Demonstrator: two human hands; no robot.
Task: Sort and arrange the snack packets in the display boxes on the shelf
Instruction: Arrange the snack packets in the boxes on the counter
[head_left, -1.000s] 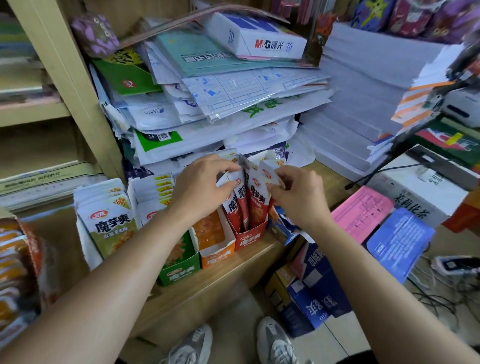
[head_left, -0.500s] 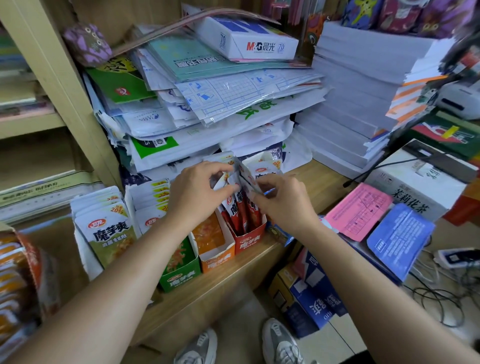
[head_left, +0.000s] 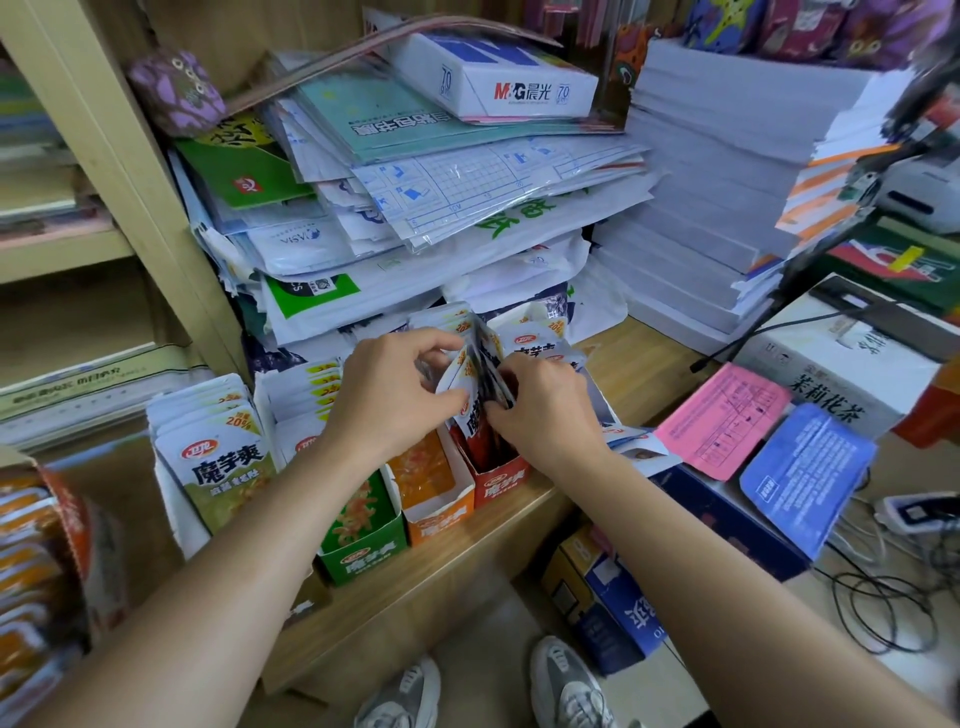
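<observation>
Three display boxes stand in a row on the wooden shelf (head_left: 447, 561): a green box (head_left: 366, 551), an orange box (head_left: 441, 512) and a red box (head_left: 501, 480). Red snack packets (head_left: 475, 415) stand upright in the red box. My left hand (head_left: 387, 392) pinches the front packets from the left side. From the right, my right hand (head_left: 543, 402) grips the same bunch. A stack of green packets (head_left: 218, 447) stands loose to the left of the green box. More white-topped packets (head_left: 537, 340) lie behind my hands.
A tall heap of paper packs and plastic sleeves (head_left: 415, 182) looms right behind the boxes. White paper reams (head_left: 727, 208) fill the right. Pink (head_left: 724, 418) and blue (head_left: 808, 473) sheets lie on a dark box. Orange packets (head_left: 31, 571) sit at the far left. Cables (head_left: 883, 603) lie on the floor.
My right hand has moved left and down onto the red packets. Both hands now squeeze the bunch together over the red box.
</observation>
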